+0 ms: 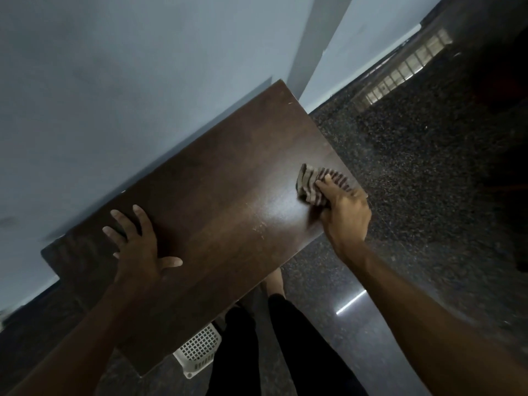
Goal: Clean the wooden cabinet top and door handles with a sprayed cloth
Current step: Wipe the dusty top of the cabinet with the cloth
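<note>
The dark wooden cabinet top (217,178) runs diagonally across the view against a pale wall. My right hand (344,212) presses a bunched striped cloth (314,181) onto the top near its right front edge. My left hand (140,247) lies flat on the left part of the top with fingers spread and nothing in it. A shiny streak and some pale scuffs (261,227) show on the wood between my hands. The door handles are hidden below the top.
A white perforated plastic basket (200,350) stands on the floor under the cabinet's front edge, beside my dark-trousered legs (274,347). Dark speckled polished floor (414,172) spreads to the right. The pale wall (114,81) runs close behind the cabinet.
</note>
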Motion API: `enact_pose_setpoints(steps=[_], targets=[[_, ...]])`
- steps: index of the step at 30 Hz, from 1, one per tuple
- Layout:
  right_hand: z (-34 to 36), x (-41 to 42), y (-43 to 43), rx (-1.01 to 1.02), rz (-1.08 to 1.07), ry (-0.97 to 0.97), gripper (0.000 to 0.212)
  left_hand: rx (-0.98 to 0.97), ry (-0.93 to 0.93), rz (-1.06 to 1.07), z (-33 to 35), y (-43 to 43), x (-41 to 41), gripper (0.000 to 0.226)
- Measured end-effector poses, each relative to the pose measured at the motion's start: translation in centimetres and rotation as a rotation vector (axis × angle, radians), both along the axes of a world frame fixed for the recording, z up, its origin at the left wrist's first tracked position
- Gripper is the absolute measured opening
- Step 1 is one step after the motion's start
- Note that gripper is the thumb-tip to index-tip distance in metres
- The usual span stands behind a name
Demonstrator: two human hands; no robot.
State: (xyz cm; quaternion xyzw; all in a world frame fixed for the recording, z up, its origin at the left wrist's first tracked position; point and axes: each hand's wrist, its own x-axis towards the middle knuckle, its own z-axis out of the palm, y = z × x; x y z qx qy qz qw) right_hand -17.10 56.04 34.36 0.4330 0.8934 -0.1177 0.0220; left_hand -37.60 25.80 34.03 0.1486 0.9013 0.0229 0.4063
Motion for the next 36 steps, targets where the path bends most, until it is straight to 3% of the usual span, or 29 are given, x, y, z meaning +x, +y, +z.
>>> enact_pose_setpoints(steps=[4,7,12,14,16,20,26,29,31,33,36], targets=[[0.1,2.2,-6.2,-0.101,0.082,0.123,0.044,-0.001,0.007,-0.008,-0.2,-0.1,0.0,0.145],[-0.4,4.0,-11.2,-0.141,0.259,0.096,0.040,0.002,0.003,-0.007,-0.2,-0.2,-0.1,0.145],[-0.9,5.0,-10.4,-0.109,0.293,0.049,0.038,0.005,-0.003,-0.008,-0.2,-0.4,-0.1,0.145],[-0.7,5.3,-7.5,-0.087,0.195,0.047,0.031,0.009,0.001,-0.007,-0.2,-0.4,-0.1,0.144],[-0.8,5.2,-2.7,-0.042,0.062,0.066,0.040,0.009,0.002,-0.007,-0.3,-0.4,-0.1,0.143],[-2.4,5.1,5.1,0.032,0.073,-0.004,0.049,0.009,0.000,-0.014,-0.5,-0.4,-0.1,0.142],[-2.4,3.7,1.2,0.045,-0.170,0.130,0.042,-0.005,0.003,-0.019,-0.5,-0.3,-0.2,0.143],[-2.9,4.6,-4.1,-0.079,-0.045,0.102,0.037,-0.005,-0.002,-0.020,-0.4,-0.2,-0.1,0.143],[-2.2,5.2,-8.0,-0.231,0.020,0.259,0.032,-0.005,0.003,-0.021,-0.4,-0.3,-0.2,0.144],[-1.6,5.5,-10.6,-0.179,0.182,0.246,0.042,-0.010,0.002,-0.023,-0.4,-0.2,-0.1,0.144],[-1.7,5.9,-9.1,-0.206,0.201,0.201,0.034,-0.017,0.008,-0.029,-0.4,-0.3,-0.1,0.144]])
